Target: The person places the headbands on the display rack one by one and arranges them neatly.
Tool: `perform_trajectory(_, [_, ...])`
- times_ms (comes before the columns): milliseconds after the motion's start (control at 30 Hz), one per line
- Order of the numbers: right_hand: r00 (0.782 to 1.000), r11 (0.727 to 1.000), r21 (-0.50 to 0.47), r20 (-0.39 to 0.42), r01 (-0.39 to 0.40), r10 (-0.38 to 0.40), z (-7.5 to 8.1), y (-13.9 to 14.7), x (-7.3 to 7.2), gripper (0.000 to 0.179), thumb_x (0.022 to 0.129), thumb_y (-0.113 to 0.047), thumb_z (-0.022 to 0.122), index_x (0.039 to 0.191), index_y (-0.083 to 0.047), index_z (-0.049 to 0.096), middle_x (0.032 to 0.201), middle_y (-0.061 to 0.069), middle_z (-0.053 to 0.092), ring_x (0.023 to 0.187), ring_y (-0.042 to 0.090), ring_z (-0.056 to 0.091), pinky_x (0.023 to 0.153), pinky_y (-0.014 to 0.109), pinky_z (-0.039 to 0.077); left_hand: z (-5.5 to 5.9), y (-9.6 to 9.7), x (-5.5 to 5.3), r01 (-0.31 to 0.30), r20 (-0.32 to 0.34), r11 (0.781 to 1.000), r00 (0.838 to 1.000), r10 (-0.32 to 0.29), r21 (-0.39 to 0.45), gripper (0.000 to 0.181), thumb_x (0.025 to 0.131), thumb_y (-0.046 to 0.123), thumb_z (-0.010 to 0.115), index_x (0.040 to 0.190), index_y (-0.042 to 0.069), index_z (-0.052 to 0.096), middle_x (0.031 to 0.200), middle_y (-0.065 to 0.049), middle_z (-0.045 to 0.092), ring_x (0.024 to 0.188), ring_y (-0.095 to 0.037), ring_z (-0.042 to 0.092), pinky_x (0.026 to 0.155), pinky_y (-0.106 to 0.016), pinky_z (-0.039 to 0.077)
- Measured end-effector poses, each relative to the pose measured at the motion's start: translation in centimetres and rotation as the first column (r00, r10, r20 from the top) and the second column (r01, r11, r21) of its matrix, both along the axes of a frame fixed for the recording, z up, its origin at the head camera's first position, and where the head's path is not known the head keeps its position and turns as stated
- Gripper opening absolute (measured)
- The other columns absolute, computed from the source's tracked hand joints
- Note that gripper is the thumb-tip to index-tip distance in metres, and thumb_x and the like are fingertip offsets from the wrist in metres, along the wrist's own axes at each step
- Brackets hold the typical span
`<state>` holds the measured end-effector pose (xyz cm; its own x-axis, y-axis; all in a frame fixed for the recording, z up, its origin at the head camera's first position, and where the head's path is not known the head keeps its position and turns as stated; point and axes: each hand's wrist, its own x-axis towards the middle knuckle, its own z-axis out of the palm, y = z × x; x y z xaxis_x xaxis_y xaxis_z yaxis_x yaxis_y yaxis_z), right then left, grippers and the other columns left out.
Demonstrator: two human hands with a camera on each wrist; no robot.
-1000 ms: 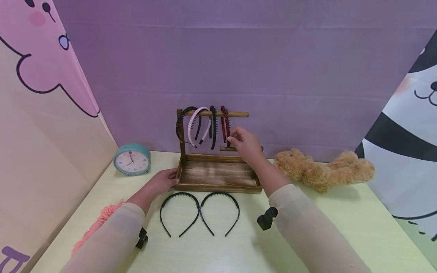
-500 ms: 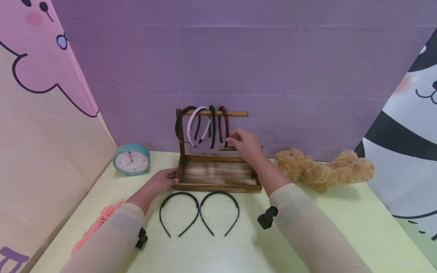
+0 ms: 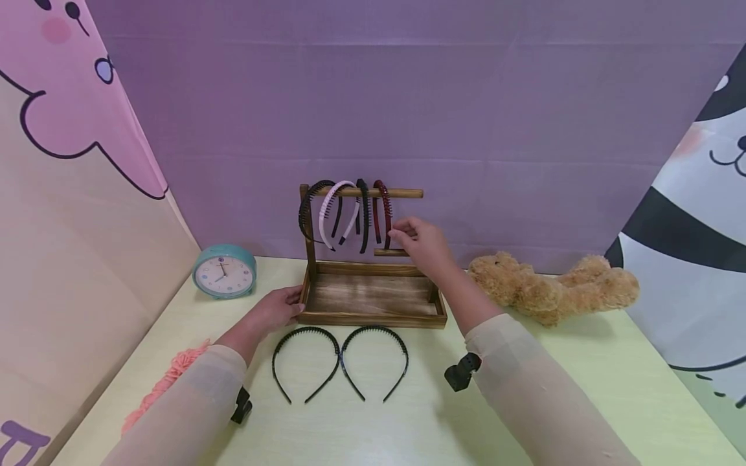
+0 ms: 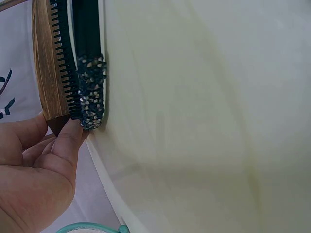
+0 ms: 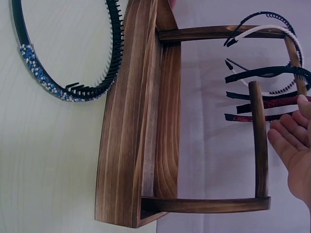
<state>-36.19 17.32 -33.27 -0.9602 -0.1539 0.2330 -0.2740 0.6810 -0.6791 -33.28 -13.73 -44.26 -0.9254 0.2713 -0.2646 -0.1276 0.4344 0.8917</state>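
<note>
Red headband [image 3: 386, 200] on the wooden rack [image 3: 373, 320] is hanging a bit twisted, ends sitting slightly farther left than a second ago, and the right hand [image 3: 424, 246] is edging rightward. Its fingers are staying loosely extended, thumb apart, just beside that headband; from where I'm standing I'm not able to tell if they're touching. Left hand's [image 3: 281, 309] pinching the rack's left front corner. The rack's tray [image 3: 373, 298] is showing its wood floor, with white [image 3: 324, 217] and black headbands [image 3: 364, 220] hanging above. Two dark headbands [image 3: 373, 329] are lying in front of the rack, touching each other.
</note>
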Motion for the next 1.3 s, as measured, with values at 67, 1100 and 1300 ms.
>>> perform_trajectory(67, [1.000,1.000,-0.019,-0.016,-0.006,0.006,0.1,0.4,0.2,0.039,0.100,-0.043,0.054,0.125,-0.014,0.062,0.119,0.006,0.066,0.114,0.024,0.061,0.095,0.043,0.054,0.0,0.0,0.0,0.001,0.000,1.000,1.000,-0.001,0.001,0.056,0.105,0.006,0.043,0.156,0.002,0.020,0.157,-0.025,0.028,0.139,-0.040,0.039,0.108,-0.049,0.044])
perform_trajectory(1100, [0.965,0.970,0.073,0.145,-0.232,0.220,-2.0,1.0,9.9,0.025,0.096,-0.041,0.061,0.112,-0.024,0.066,0.107,-0.006,0.069,0.102,0.014,0.065,0.087,0.037,0.057,0.3,0.2,0.2,0.012,-0.016,1.000,1.000,-0.012,-0.027,0.056,0.104,0.005,0.043,0.155,-0.001,0.020,0.156,-0.026,0.028,0.138,-0.041,0.039,0.107,-0.050,0.045])
perform_trajectory(1300, [0.924,0.934,0.132,0.245,-0.332,0.294,-4.0,-0.1,11.6,0.021,0.094,-0.043,0.064,0.105,-0.025,0.068,0.099,-0.014,0.067,0.098,0.008,0.062,0.088,0.034,0.055,0.3,0.1,0.2,0.015,-0.016,1.000,1.000,-0.016,-0.026,0.056,0.104,0.005,0.043,0.155,-0.002,0.020,0.156,-0.027,0.028,0.138,-0.041,0.040,0.107,-0.049,0.045])
